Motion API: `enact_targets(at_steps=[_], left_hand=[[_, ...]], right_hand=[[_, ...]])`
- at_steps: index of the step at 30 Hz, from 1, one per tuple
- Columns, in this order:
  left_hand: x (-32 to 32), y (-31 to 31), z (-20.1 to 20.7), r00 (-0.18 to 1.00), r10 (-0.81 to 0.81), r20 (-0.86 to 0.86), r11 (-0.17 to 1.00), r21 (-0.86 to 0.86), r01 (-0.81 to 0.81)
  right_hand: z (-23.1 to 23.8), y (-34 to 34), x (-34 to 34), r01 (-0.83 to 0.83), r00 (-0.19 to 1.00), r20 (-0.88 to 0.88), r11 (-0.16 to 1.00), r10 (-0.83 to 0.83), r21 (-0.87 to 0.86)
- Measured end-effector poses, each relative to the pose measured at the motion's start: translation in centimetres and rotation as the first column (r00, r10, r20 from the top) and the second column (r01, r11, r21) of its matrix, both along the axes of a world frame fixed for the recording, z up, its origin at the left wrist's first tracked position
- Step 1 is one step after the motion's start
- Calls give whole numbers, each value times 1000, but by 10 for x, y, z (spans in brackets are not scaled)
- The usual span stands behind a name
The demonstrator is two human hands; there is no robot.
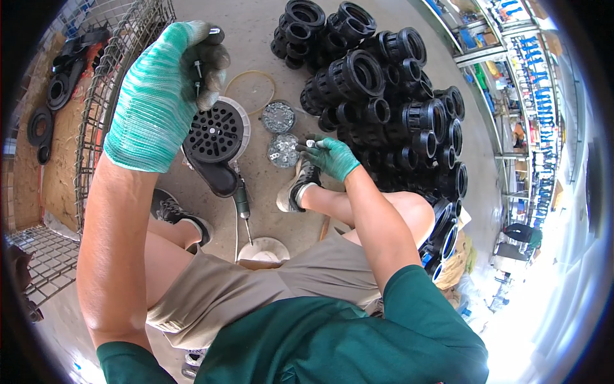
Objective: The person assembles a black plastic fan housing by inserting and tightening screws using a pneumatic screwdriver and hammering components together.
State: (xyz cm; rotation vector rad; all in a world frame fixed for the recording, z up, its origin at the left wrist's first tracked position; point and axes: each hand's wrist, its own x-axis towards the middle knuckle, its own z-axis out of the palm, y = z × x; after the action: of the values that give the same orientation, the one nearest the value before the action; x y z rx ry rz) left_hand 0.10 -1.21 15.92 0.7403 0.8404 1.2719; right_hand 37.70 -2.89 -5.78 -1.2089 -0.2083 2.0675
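My left hand [153, 96], in a green knit glove with dark fingertips, is raised at the upper left with its fingers curled around several small dark bolts [197, 69]. Below it, a round black perforated plastic part [217, 136] with a curved outlet rests on a light round base. My right hand [336, 158], gloved alike, pinches small shiny metal pieces [311, 144], too small to name exactly. Just left of that hand is a round dish of metal parts [283, 151], with a second dish [278, 117] of small hardware beyond it.
A power screwdriver [242, 201] hangs, bit down, over a pale disc [263, 248] between my legs. Stacked black ribbed pipe fittings [361, 73] rise at the right. A wire cage [118, 67] stands left. Shelving [505, 83] lines the far right.
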Motion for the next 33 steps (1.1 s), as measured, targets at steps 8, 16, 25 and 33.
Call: enact_targets(at_steps=[8, 16, 25, 33], left_hand=[[-2, 2, -2, 999, 1, -50, 999, -33, -2], [35, -1, -50, 964, -212, 161, 850, -457, 263], [58, -4, -42, 924, -273, 267, 766, -520, 377], [50, -10, -43, 878, -332, 346, 773, -434, 463]], right_hand=[[-2, -4, -9, -66, 985, 166, 983, 37, 170], [157, 9, -64, -304, 944, 241, 883, 227, 359], [244, 14, -128, -698, 644, 670, 644, 370, 315], [254, 11, -136, -803, 468, 801, 557, 372, 211]])
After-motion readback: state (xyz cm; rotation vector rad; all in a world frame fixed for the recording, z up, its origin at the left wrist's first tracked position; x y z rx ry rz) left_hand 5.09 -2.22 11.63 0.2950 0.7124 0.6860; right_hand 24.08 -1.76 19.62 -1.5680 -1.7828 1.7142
